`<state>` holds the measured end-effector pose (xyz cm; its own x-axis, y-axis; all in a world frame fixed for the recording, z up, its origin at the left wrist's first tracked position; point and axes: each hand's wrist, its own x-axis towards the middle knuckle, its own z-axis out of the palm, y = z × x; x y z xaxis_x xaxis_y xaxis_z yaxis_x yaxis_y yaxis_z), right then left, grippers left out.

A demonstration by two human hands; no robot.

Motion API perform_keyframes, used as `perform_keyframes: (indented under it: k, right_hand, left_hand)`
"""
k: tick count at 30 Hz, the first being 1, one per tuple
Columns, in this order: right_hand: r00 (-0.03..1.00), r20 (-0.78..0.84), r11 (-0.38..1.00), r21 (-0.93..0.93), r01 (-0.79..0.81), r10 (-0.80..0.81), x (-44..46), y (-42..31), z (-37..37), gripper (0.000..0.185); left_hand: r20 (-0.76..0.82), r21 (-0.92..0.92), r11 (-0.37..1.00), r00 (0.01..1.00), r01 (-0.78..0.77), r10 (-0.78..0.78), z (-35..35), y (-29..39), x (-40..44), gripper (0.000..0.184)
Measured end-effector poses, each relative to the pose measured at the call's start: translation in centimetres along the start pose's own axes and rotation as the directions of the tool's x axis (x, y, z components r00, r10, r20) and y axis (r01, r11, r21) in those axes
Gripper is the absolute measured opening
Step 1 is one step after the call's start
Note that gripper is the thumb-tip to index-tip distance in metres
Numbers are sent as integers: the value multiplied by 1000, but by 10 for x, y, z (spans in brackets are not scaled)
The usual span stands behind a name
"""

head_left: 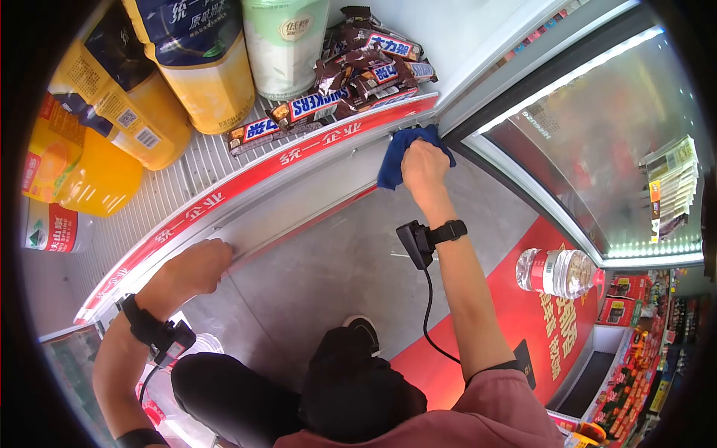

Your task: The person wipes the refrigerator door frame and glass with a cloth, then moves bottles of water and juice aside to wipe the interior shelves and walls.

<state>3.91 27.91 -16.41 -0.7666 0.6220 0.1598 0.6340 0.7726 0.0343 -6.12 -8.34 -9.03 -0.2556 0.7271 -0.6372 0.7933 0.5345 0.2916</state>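
Observation:
My right hand [424, 166] is closed on a dark blue cloth [392, 166]. It presses the cloth against the right end of the fridge's white front ledge [317, 187], beside the door hinge corner. Further left, my left hand [198, 267] is against the same ledge with its fingers curled; what they hold, if anything, is hidden. Above the ledge runs a red label strip [328, 137] along the wire shelf [213, 160]. Snickers bars [317, 104] lie piled on the shelf just above the cloth.
Large drink bottles [202, 67] and a pale green bottle [284, 45] stand on the shelf. The glass door [597, 142] is open at right. A water bottle [556, 272] with a red cap is near a red panel [515, 299]. Store shelves [635, 373] are lower right.

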Motion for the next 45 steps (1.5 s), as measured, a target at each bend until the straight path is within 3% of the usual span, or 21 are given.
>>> perform_keyframes:
  k: [3,8,13,19,21,25,27,28,29,31,33,34,35,38,39,41,42,45]
  right_hand:
    - [992,-96,992,85,92,-84,24,5,1,16]
    - [1000,21,997,81,-7,6,32,-2,-2,12]
    - [995,-69,996,58,71,-67,-1,13,-3,12]
    - [977,-202,937,321,138,-75,-42,28,-2,16]
    - [997,-74,759,650,25,30,-55,29,-4,20]
    - [985,-165,587,802,109,42,-55,23,-4,20]
    - [981,191,173,966,-194,33,-34,14,-19,17]
    - [953,299,89,949,-302,47,-24,10,-35,12]
    - [952,301,87,949,-304,50,-13,3,-33,12]
    - [912,395,-326,881,-342,112,10,-7,-29,14]
    - [916,383,-250,905,-345,122,28,1,-11,15]
    - [920,372,-170,921,-349,126,34,5,0,15]
    - [917,379,-173,919,-355,127,36,2,-1,15]
    - [911,266,202,919,-338,315,40,-3,10,26]
    - [903,271,180,922,-343,333,38,-4,7,32]
    - [909,76,325,919,-223,409,45,-6,19,36]
    - [903,82,323,917,-234,423,35,-2,16,36]
    - [957,38,680,696,-231,286,20,1,1,38]
  left_hand:
    - [5,25,998,998,-61,60,2,-1,4,22]
    - [-41,31,996,996,-84,85,11,-7,6,20]
    - [-84,87,990,989,-115,122,19,-13,6,18]
    - [-97,103,990,990,-93,103,14,-6,2,18]
    - [-92,103,990,990,-97,107,14,-7,4,18]
    - [-91,123,986,988,-116,127,14,-5,6,16]
    - [-66,139,986,992,-94,104,12,-3,8,16]
    - [-77,147,983,989,-111,123,14,-4,8,16]
    - [-87,154,980,986,-128,143,16,-5,8,16]
    - [-99,158,980,986,-119,135,18,-5,8,17]
    - [-110,161,981,986,-107,126,15,-3,9,17]
    - [-68,156,984,993,-83,95,13,-1,9,17]
    - [-24,149,987,998,-59,63,11,0,9,17]
    - [-84,41,994,991,-100,103,13,-5,7,20]
    - [-75,50,992,990,-112,116,14,-6,8,20]
    - [-136,87,987,979,-138,149,18,-7,8,20]
    - [-125,93,985,979,-148,159,19,-7,4,20]
    - [-146,34,984,973,-176,179,17,-4,-1,19]
